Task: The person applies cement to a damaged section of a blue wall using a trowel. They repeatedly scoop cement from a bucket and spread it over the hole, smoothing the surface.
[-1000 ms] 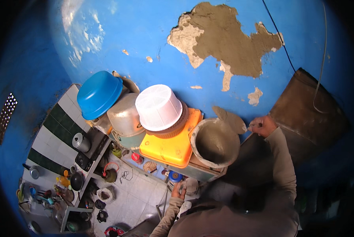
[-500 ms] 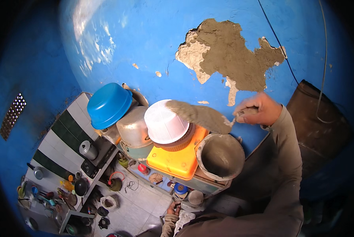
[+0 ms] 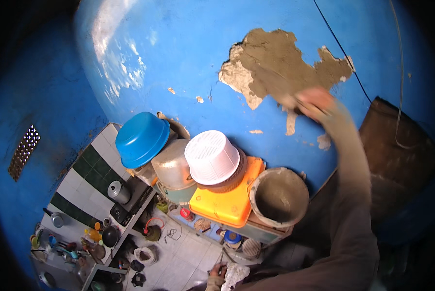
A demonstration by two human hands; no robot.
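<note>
My right hand, blurred by motion, is closed round the handle of a trowel. The blade lies against the lower part of a grey-brown mortar patch on the blue wall, and its outline merges with the mortar. Pale bare wall shows along the patch's left edge. Below the hand stands a mortar-smeared bucket with wet grey mix inside. Low in the view, my left hand has curled fingers beside a whitish, crusted object; what they hold is too small to make out.
A cabinet left of the bucket carries an orange case, a white basket, metal pots and a blue basin. A dark cable runs down the wall to a brown panel. Kitchenware crowds a counter at lower left.
My right hand has raised the mortar-loaded trowel from above the bucket to the wall patch. The whole view has shifted slightly; my left hand stays low.
</note>
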